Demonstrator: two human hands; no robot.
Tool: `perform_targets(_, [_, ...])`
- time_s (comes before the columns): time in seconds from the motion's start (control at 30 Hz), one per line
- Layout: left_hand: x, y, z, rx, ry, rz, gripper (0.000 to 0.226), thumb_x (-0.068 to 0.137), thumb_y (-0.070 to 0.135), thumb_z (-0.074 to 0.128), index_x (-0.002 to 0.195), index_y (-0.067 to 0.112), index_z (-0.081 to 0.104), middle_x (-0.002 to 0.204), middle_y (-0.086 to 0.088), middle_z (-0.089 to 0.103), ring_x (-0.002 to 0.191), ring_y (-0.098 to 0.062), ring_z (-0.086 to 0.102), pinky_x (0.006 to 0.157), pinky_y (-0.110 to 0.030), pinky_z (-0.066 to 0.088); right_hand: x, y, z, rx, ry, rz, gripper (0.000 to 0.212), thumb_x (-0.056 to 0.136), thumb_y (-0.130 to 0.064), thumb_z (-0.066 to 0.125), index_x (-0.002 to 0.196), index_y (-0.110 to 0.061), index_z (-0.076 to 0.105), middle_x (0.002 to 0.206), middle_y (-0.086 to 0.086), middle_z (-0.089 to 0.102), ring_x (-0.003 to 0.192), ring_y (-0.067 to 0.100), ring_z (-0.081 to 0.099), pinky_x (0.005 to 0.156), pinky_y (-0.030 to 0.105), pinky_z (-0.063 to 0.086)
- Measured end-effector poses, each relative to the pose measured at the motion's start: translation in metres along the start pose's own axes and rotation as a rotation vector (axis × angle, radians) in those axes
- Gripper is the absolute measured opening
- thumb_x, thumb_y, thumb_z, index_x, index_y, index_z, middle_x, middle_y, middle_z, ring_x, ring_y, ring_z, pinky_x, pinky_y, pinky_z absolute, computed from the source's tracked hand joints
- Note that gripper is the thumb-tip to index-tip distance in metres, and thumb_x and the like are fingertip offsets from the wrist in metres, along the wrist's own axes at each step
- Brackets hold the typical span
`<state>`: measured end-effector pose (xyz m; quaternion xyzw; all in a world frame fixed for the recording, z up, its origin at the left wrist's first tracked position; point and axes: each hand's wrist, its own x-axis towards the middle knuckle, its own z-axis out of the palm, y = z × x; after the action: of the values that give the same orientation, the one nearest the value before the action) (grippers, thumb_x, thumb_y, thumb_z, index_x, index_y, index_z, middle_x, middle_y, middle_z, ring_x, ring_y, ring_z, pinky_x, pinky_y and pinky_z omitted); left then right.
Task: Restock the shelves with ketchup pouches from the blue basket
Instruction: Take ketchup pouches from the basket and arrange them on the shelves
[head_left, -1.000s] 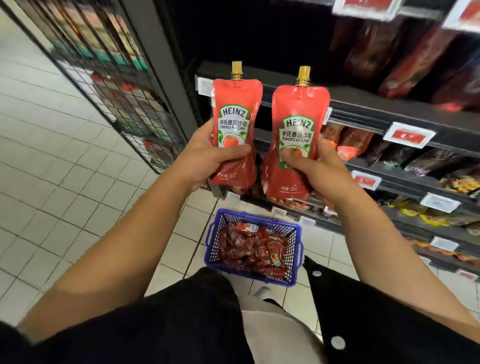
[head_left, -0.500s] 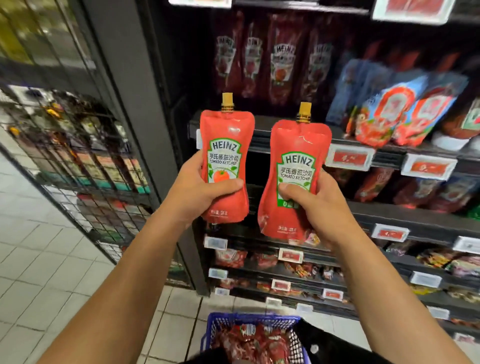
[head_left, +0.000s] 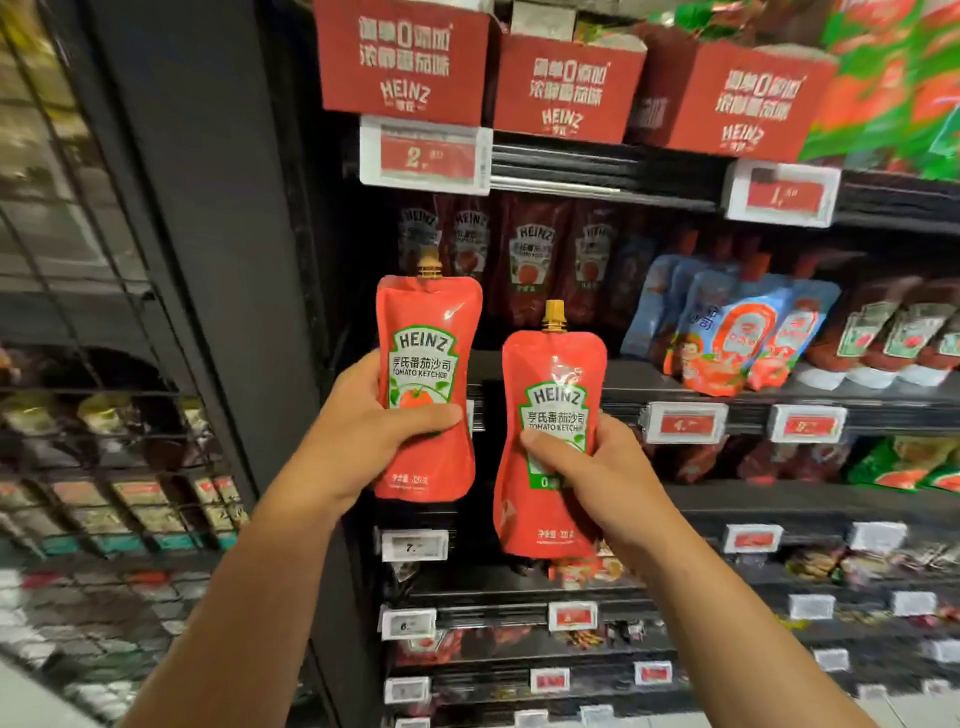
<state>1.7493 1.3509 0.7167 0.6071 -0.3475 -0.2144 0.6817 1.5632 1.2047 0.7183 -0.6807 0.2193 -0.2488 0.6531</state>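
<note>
Two Heinz tomato ketchup pouches are held upright in front of a supermarket shelf; motion blur smears the price tags (head_left: 425, 156) and most goods beyond, and the wire rack (head_left: 104, 415) at left is unreadable. The left hand (head_left: 363, 431) grips the left ketchup pouch (head_left: 427, 384) around its middle, thumb across the label's lower edge, the other fingers hidden behind it. The right hand (head_left: 587, 467) grips the right ketchup pouch (head_left: 553, 447) the same way, thumb covering part of the label. The left pouch stands higher, its gold cap overlapping the dim row of shelved Heinz pouches (head_left: 530, 260) at the shelf's left end. The two held pouches are just beside each other, not touching. Red Heinz display boxes (head_left: 405, 57) sit on the shelf above, cut off by the top edge. Blue-and-red sauce pouches (head_left: 727, 332) lean further right
</note>
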Motion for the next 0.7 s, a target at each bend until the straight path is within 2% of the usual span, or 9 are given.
perform_targets(0.1, [0.024,0.018,0.0,0.052,0.065,-0.026,0.052,0.05,0.033,0.092,0.098,0.037,0.072,0.098,0.001,0.078,0.089,-0.018,0.076,0.07,-0.031,0.06,0.009,-0.006,-0.003,-0.01,-0.039,0.0,0.021,0.078,-0.038,0.081,0.098,-0.035,0.074,0.1,0.002,0.079,0.091,0.022,0.076,0.076,0.033,0.06])
perform_targets(0.2, [0.051,0.035,0.002,0.083,0.124,-0.088,0.046,0.049,0.032,0.091,0.092,0.03,0.074,0.09,-0.001,0.079,0.079,-0.02,0.077,0.064,-0.033,0.061,0.016,-0.01,-0.016,-0.008,-0.062,0.0,0.029,0.074,-0.043,0.082,0.1,-0.033,0.074,0.101,0.002,0.079,0.091,0.022,0.076,0.073,0.031,0.059])
perform_targets(0.27, [0.07,0.043,0.005,0.12,0.17,-0.119,0.043,0.049,0.032,0.09,0.088,0.023,0.076,0.084,-0.003,0.079,0.074,-0.021,0.077,0.062,-0.033,0.06,0.021,-0.012,-0.025,-0.006,-0.064,0.007,0.027,0.076,-0.039,0.083,0.1,-0.032,0.074,0.1,0.003,0.079,0.091,0.023,0.076,0.071,0.032,0.059])
perform_targets(0.33, [0.087,0.046,0.008,0.17,0.246,-0.118,0.049,0.046,0.036,0.09,0.091,0.023,0.076,0.082,0.002,0.078,0.074,-0.018,0.077,0.066,-0.035,0.062,0.027,-0.013,-0.033,0.006,-0.069,0.014,0.021,0.082,-0.033,0.083,0.1,-0.028,0.075,0.1,0.004,0.079,0.09,0.024,0.076,0.07,0.032,0.06])
perform_targets(0.43, [0.104,0.043,0.01,0.206,0.382,-0.083,0.06,0.04,0.041,0.087,0.097,0.031,0.073,0.085,0.009,0.077,0.075,-0.013,0.075,0.064,-0.033,0.062,0.035,-0.014,-0.038,0.032,-0.086,0.014,0.013,0.084,-0.028,0.08,0.097,-0.028,0.075,0.099,0.007,0.079,0.089,0.026,0.076,0.07,0.034,0.061])
perform_targets(0.5, [0.111,0.038,0.01,0.245,0.437,-0.027,0.063,0.041,0.042,0.084,0.102,0.034,0.07,0.091,0.011,0.075,0.08,-0.01,0.074,0.069,-0.032,0.062,0.04,-0.015,-0.039,0.049,-0.094,0.005,0.011,0.084,-0.027,0.079,0.094,-0.03,0.075,0.098,0.007,0.079,0.088,0.026,0.077,0.069,0.035,0.061])
perform_targets(0.6, [0.115,0.029,0.011,0.385,0.456,0.085,0.059,0.047,0.044,0.08,0.104,0.036,0.065,0.09,0.021,0.07,0.083,0.005,0.066,0.072,-0.017,0.054,0.048,-0.016,-0.04,0.072,-0.09,0.003,0.018,0.083,-0.028,0.08,0.099,-0.024,0.074,0.099,0.009,0.078,0.089,0.028,0.076,0.074,0.042,0.061])
perform_targets(0.67, [0.118,0.022,0.014,0.441,0.471,0.154,0.057,0.052,0.042,0.079,0.106,0.036,0.062,0.088,0.025,0.066,0.082,0.01,0.062,0.071,-0.011,0.049,0.053,-0.019,-0.041,0.06,-0.082,-0.022,0.025,0.083,-0.028,0.08,0.105,-0.02,0.072,0.098,0.007,0.079,0.088,0.026,0.076,0.071,0.037,0.06])
perform_targets(0.7, [0.12,0.018,0.015,0.441,0.485,0.18,0.058,0.054,0.039,0.078,0.11,0.034,0.062,0.09,0.023,0.066,0.084,0.004,0.065,0.074,-0.014,0.051,0.056,-0.022,-0.042,0.052,-0.08,-0.038,0.027,0.084,-0.028,0.08,0.107,-0.018,0.071,0.098,0.005,0.079,0.088,0.024,0.077,0.069,0.033,0.059])
